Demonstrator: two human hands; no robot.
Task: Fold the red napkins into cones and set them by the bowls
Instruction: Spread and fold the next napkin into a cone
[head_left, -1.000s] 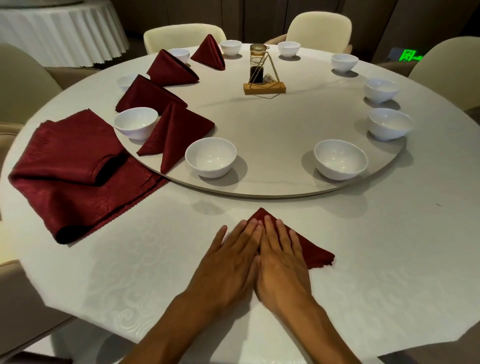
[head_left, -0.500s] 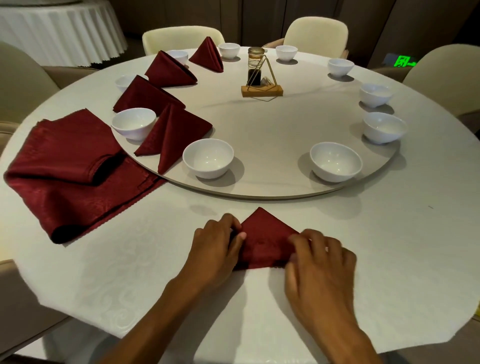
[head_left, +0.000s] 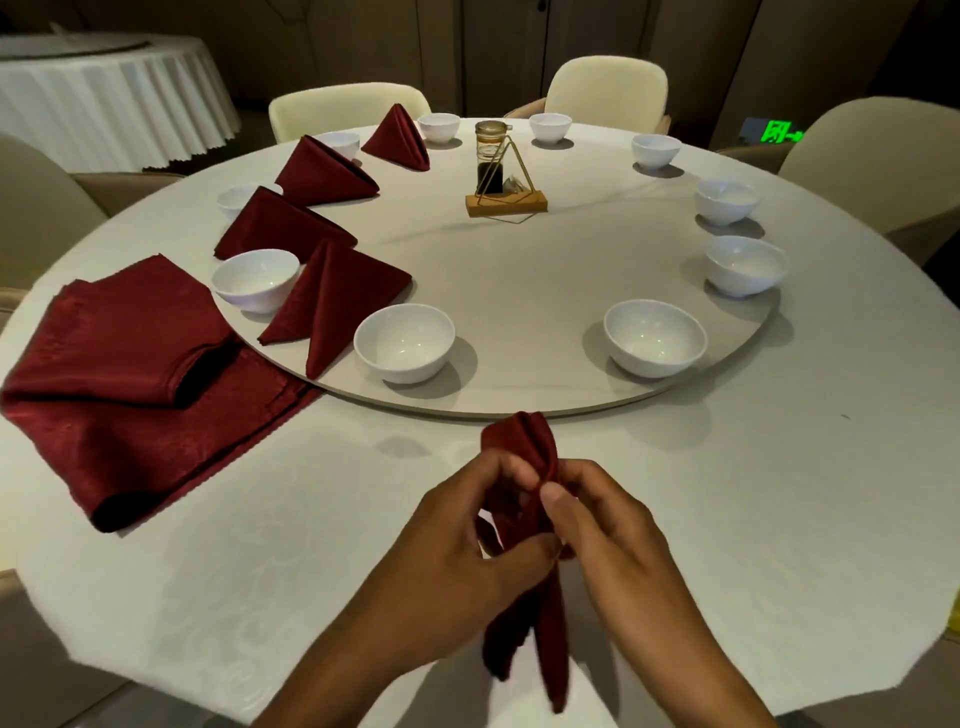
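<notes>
Both hands hold one folded red napkin (head_left: 524, 447) lifted off the tablecloth near the front edge. My left hand (head_left: 467, 540) grips its left side and my right hand (head_left: 608, 525) pinches its right fold; loose tails hang down between my wrists. Several red napkin cones stand on the turntable's left side, the nearest cone (head_left: 332, 301) between two white bowls (head_left: 405, 343). Several more bowls, such as the front right bowl (head_left: 654, 338), ring the turntable's right side with no napkins beside them. A stack of unfolded red napkins (head_left: 119, 374) lies at the left.
The round turntable (head_left: 519, 291) fills the middle of the white-clothed table (head_left: 779, 493). A glass jar in a wooden stand (head_left: 498, 176) sits at its centre. Cream chairs (head_left: 608, 88) surround the table; another clothed table (head_left: 104, 93) stands at the back left.
A second ago both palms pressed the napkin flat on the cloth. Then the hands took its two corners. Now they have lifted it and brought its sides together.
</notes>
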